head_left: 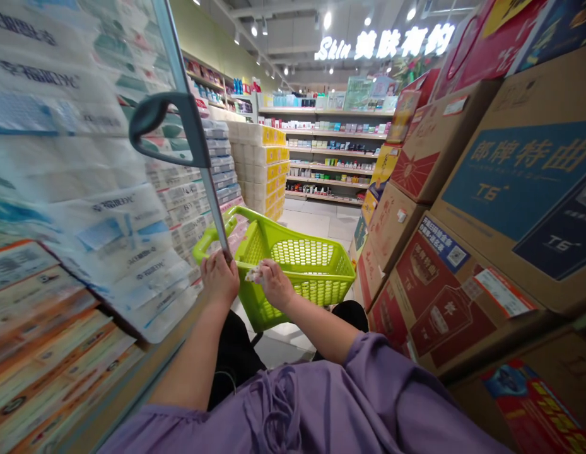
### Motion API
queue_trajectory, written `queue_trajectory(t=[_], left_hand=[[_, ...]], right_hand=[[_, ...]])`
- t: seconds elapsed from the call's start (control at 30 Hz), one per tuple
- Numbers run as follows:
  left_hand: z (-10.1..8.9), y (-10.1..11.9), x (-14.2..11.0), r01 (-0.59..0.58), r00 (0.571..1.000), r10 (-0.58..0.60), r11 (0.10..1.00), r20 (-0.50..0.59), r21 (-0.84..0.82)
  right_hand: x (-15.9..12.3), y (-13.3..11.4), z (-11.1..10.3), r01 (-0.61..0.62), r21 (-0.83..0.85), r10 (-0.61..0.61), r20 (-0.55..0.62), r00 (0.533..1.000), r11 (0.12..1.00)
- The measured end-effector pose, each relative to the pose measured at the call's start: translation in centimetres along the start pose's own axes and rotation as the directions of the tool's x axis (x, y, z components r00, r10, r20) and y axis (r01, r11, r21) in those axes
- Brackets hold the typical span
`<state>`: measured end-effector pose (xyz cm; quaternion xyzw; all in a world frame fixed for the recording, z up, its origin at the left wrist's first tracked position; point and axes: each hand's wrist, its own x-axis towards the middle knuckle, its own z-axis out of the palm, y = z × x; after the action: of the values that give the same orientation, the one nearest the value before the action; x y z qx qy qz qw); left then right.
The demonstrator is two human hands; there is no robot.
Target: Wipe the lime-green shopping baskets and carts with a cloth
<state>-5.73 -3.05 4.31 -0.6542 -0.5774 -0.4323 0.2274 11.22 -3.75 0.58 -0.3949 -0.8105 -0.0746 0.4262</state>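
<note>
A lime-green rolling shopping basket (304,252) with latticed sides stands in front of my legs. Its long metal pull handle (214,205) rises up and to the left, ending in a dark grey loop grip (195,135). Low on the metal rod, near the basket's left rim, my left hand (220,277) is closed around it. My right hand (277,285) is over the near rim, its fingers pinching a crumpled white tissue (253,274). Inside, the visible part of the basket shows only its green walls.
Packs of tissue paper (117,214) are stacked high along the left. Large cardboard cartons (515,170) line the right side closely. Yellow-and-white paper packs (259,164) stand beyond the basket. Shelves of small boxes (330,151) cross the far end, past a pale tiled floor (316,217).
</note>
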Motion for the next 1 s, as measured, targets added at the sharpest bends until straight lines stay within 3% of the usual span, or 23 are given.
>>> queue_trajectory(t=[0.1,0.23,0.33,0.5,0.63,0.8,0.9,1.0], left_hand=[[-0.3,-0.3,-0.5,-0.024,1.000,0.024,1.000,0.000,0.003],[-0.4,0.1,-1.2,-0.014,1.000,0.014,1.000,-0.025,-0.003],[-0.2,0.7,-1.3,-0.002,0.999,0.001,1.000,-0.045,-0.017],[-0.3,1.3,-1.5,0.028,0.998,-0.030,0.999,-0.058,-0.038],[-0.8,0.8,-1.8,-0.008,1.000,0.007,0.998,-0.014,-0.061],[-0.7,0.5,-2.1,-0.046,0.999,0.045,0.997,-0.007,-0.070],[-0.4,1.0,-2.2,-0.011,1.000,0.009,0.997,-0.029,-0.075],[-0.4,1.5,-2.2,0.036,0.999,-0.038,0.995,-0.021,-0.091]], right_hand=[[0.0,-0.1,-0.1,0.132,-0.072,-0.124,0.105,0.987,0.989],[-2.2,1.3,-1.7,0.126,-0.186,-0.090,0.188,0.978,0.975],[-2.5,1.2,-2.2,0.118,-0.192,-0.081,0.189,0.979,0.974],[-1.0,-0.3,-0.9,0.193,-0.095,-0.180,0.129,0.975,0.977],[-2.6,1.4,-0.6,0.226,-0.070,-0.220,0.086,0.972,0.972],[-5.9,4.7,-2.4,0.129,-0.150,-0.113,0.108,0.988,0.980],[-5.5,4.4,-3.0,0.091,-0.209,-0.060,0.150,0.987,0.974],[-4.3,3.0,-2.5,0.162,-0.191,-0.117,0.229,0.967,0.968]])
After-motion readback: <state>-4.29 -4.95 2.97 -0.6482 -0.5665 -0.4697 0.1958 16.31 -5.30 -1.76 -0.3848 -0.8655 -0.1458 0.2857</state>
